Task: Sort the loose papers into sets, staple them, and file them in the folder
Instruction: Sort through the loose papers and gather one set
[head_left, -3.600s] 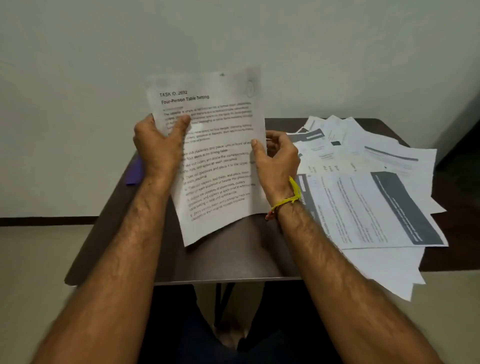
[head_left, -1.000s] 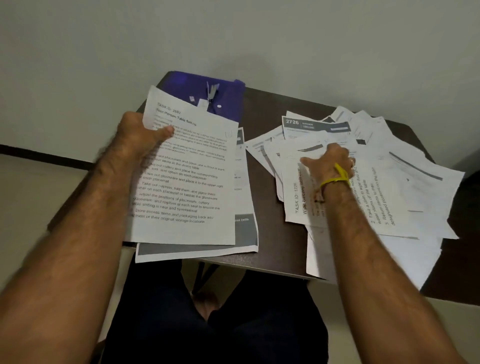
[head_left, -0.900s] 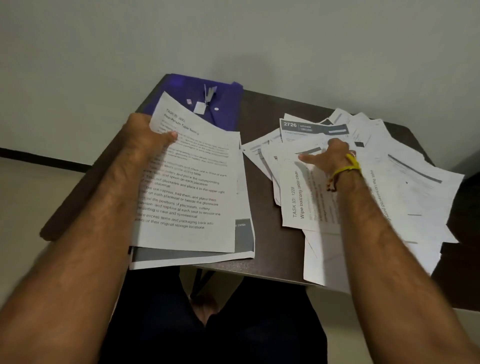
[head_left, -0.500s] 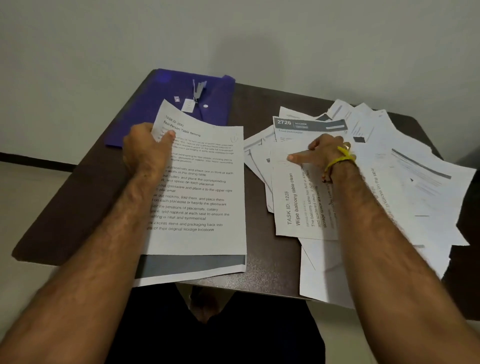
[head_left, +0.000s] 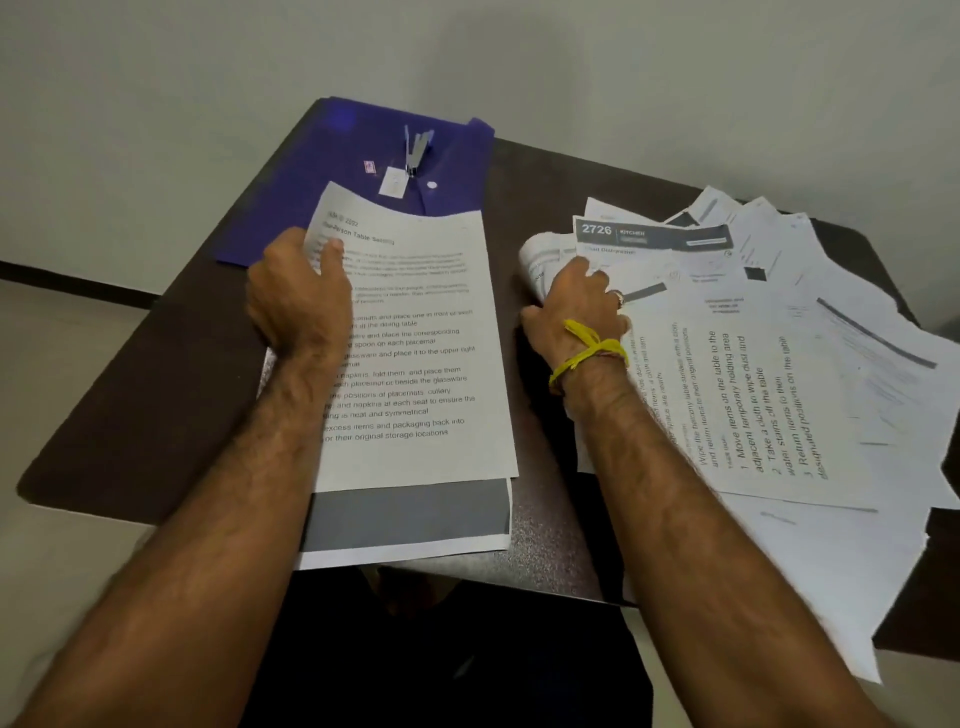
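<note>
My left hand (head_left: 298, 299) grips the left edge of a small stack of papers (head_left: 415, 364), thumb on the top sheet headed "Four-Person Table Setting"; the stack lies on the table's left half. A grey-banded sheet (head_left: 410, 514) sticks out under it at the near edge. My right hand (head_left: 576, 306), with a yellow thread at the wrist, curls its fingers round the lifted left edges of the loose papers (head_left: 753, 374) spread over the right half. A blue folder (head_left: 363, 156) lies at the far left with a stapler (head_left: 415, 148) on it.
The dark brown table (head_left: 171, 364) stands against a pale wall. Several loose sheets hang over its near right edge (head_left: 831, 597). A sheet headed "2726" (head_left: 649, 236) tops the far part of the pile. My dark trousers show below the table's front edge.
The stack held up in both hands came down onto the table's left side. My right hand let go, went to the loose pile, and now curls up the pile's left edges.
</note>
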